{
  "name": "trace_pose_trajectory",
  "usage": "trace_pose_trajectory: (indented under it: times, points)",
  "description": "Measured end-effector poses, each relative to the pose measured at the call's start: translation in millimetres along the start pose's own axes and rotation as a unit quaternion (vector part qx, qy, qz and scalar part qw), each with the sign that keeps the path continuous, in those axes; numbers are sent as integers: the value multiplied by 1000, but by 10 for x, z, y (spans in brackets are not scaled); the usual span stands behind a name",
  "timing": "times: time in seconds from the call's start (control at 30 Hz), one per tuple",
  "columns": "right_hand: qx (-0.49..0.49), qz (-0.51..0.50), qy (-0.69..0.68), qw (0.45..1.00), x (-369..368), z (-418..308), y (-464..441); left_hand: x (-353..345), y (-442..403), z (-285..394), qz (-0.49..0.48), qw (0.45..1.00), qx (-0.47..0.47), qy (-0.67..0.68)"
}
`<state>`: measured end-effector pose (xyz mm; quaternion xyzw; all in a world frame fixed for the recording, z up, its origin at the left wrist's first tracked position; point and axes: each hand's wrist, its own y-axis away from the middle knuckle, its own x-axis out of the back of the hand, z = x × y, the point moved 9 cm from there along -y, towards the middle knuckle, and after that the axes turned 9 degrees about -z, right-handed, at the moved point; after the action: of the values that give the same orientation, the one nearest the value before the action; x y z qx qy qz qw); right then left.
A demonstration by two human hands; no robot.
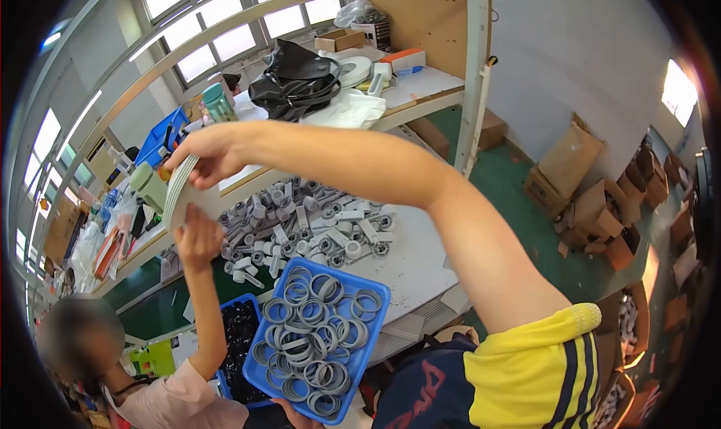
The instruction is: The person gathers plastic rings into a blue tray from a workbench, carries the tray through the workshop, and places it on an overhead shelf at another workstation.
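The left hand (295, 416) grips the near edge of the blue tray (381, 320), which holds grey rings (312, 335). Left of the tray sits a bin of black parts (242, 346). Beyond the tray, to the left, the right hand (206, 155) pinches a stack of pale sheets (179, 192), a co-worker's hand (199, 237) against it. Past the tray lie grey-white plastic parts (300, 226); farther, a black bag (297, 80)

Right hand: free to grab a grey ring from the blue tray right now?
Probably not yet: the right hand looks busy with a stack of thin pale pieces. The grey rings lie uncovered, though.
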<state>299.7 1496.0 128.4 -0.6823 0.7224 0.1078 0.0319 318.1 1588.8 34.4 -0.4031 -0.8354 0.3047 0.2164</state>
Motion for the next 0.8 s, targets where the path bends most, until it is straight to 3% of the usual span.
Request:
trace_pose_trajectory:
  times: [0.07, 0.13, 0.2, 0.27, 0.3, 0.33, 0.4, 0.43, 0.6, 0.7, 0.8]
  points:
    - [2, -45, 2, 999, -76, 144, -210, -269, 616, -116, -62, 987, -22, -146]
    - [7, -60, -10, 998, -73, 207, -279, -316, 1184, -138, -130, 973, -38, -185]
    - [39, -1, 94, 995, -36, 68, 30, -301, 1444, -123, -172, 965, -55, -192]
    - [56, 56, 288, 954, 398, -107, 229, -282, 1567, -62, -192, 961, -67, -188]
    - [35, 163, 406, 898, 799, -222, 413, -258, 1588, -18, -199, 960, -74, -185]
    - [-48, 249, 606, 754, 1252, -388, 558, -254, 1590, 13, -205, 959, -75, -178]
    - [-93, 441, 664, 597, 1896, -621, 1320, -210, 1551, 130, -203, 961, -87, -167]
    - [-94, 484, 697, 521, 2355, -638, 1553, -204, 1524, 164, -206, 960, -93, -163]
    - [-185, 578, 626, 490, 3187, -500, 2563, -318, 1369, 259, -212, 958, -118, -155]
    - [-268, 578, 521, 568, 3598, -152, 2660, -398, 1252, 284, -220, 955, -130, -150]
    - [-220, 580, 531, 578, 3743, -95, 2660, -382, 1209, 359, -216, 955, -144, -143]
